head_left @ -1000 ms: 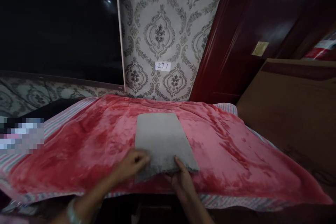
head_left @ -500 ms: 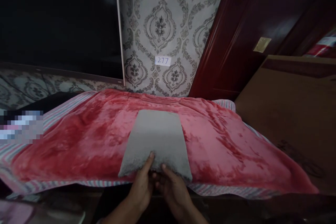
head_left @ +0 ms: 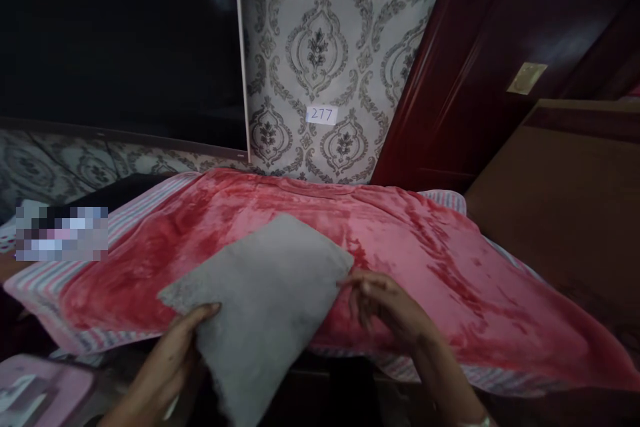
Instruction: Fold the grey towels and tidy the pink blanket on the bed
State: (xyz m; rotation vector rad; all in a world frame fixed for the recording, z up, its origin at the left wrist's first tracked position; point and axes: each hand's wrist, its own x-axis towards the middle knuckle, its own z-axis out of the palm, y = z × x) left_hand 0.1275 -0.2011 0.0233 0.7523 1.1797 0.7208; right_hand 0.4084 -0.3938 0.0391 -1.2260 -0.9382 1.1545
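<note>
A white label [head_left: 321, 115] reading "277" in handwritten-looking digits sits on the damask wallpaper [head_left: 320, 33] at about 12 o'clock; it is the only legible writing. One grey fuzzy pad [head_left: 265, 307], roughly rectangular, lies tilted across the near edge of a red-pink plush blanket [head_left: 430, 267]. Its long axis runs from about 1 o'clock to 7 o'clock, and its lower end overhangs the blanket edge.

There are two hands, both the person's own. The left hand [head_left: 170, 363] is clamped on the pad's lower left edge, with the thumb on top. The right hand [head_left: 387, 303] is open with its fingers spread apart, and the fingertips [head_left: 350, 282] reach the pad's right corner, touching it lightly.

One dark red door [head_left: 465, 80] with a brass plate [head_left: 526, 77] stands at 1 o'clock, a dark glossy panel [head_left: 115, 47] at 10 o'clock, and a brown board [head_left: 555, 213] at 3 o'clock. A pink object [head_left: 40, 390] lies at 8 o'clock.
</note>
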